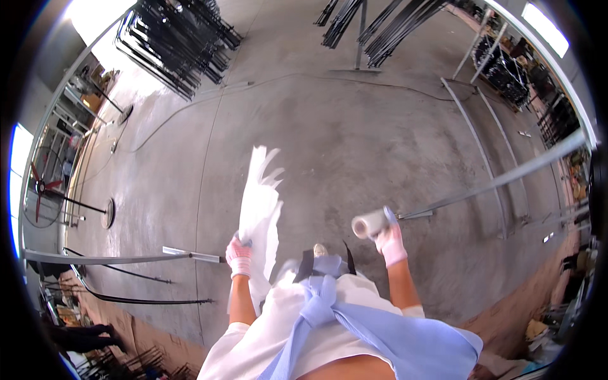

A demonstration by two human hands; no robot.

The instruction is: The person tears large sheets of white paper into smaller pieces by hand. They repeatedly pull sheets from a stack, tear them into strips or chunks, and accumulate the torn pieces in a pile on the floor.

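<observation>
My left hand, in a pale pink and white glove, is closed round a bunch of long white strips. They look like thin sheet or paper; I cannot tell which. Their loose ends fan out ahead of the hand, and part hangs down beside my forearm. In my right hand, gloved alike, is a roll of pale, semi-clear film or wide tape. The open end of its brown core points left. Both hands are held out in front of me, well apart above the concrete floor.
Black metal rods hang in a dense cluster at far left, with more rods at far right. Grey metal rails cross either side. A pedestal fan stands left. A cable runs over the floor.
</observation>
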